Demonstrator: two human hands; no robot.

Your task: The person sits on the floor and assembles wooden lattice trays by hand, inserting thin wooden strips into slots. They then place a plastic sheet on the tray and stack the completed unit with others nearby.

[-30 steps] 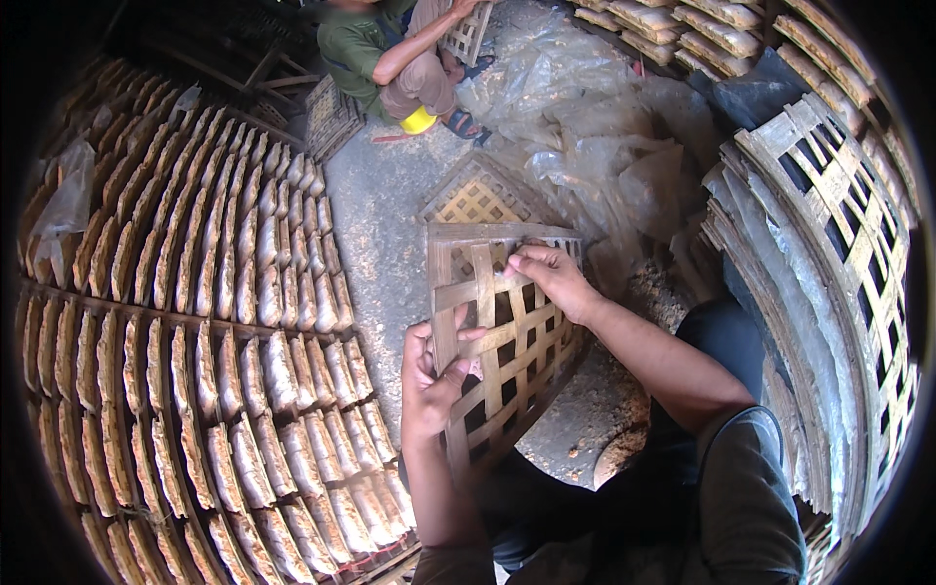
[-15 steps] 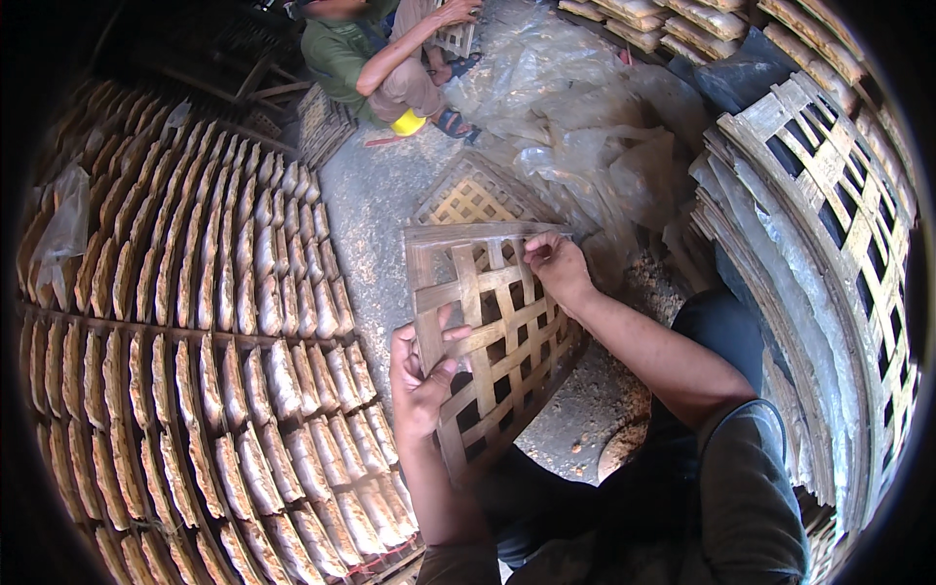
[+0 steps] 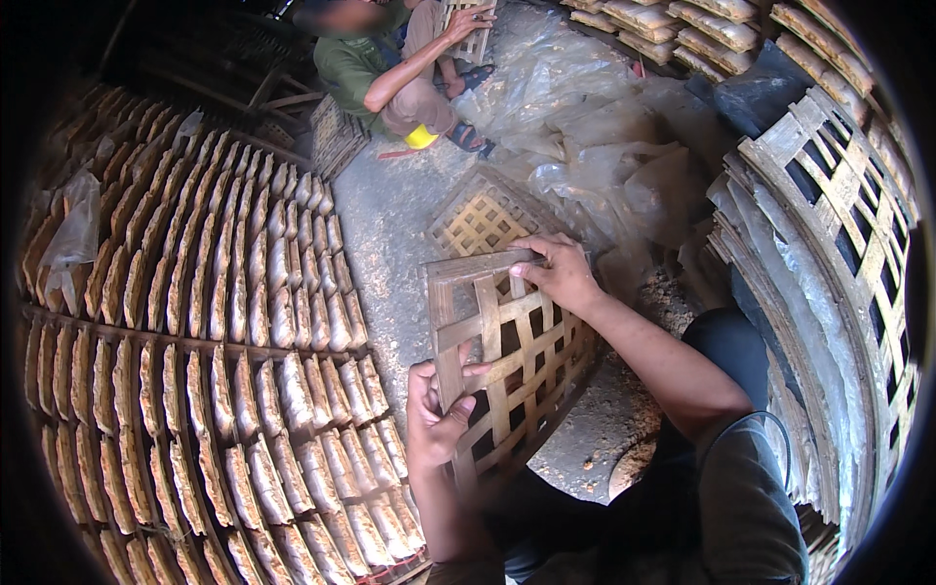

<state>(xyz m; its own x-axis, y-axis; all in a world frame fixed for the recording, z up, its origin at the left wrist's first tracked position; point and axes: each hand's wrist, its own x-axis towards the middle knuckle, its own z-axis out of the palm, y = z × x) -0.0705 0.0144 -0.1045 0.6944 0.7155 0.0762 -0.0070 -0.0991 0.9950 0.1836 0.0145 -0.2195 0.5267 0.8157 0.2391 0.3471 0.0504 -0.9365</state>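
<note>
A woven bamboo lattice tray (image 3: 507, 369) with a flat wooden rim is held tilted up in front of me. My left hand (image 3: 439, 414) grips its left rim, thumb on the near side and some fingers reaching through the gaps. At the top rim, my right hand (image 3: 558, 271) is closed on the edge with the thumb pressed against it. Just beyond, a second lattice tray (image 3: 478, 226) lies on the floor, partly covered by the held one.
Racks of pale slabs with brown edges (image 3: 263, 390) fill the left side. To the right stands a stack of lattice trays (image 3: 838, 195) with plastic sheets between. Crumpled clear plastic (image 3: 604, 136) covers the floor ahead. A co-worker in green (image 3: 356, 73) sits beyond, holding a tray.
My right hand has gone from a fingertip pinch near the tray's top right edge to a fuller grip on its top rim. My left hand keeps its hold.
</note>
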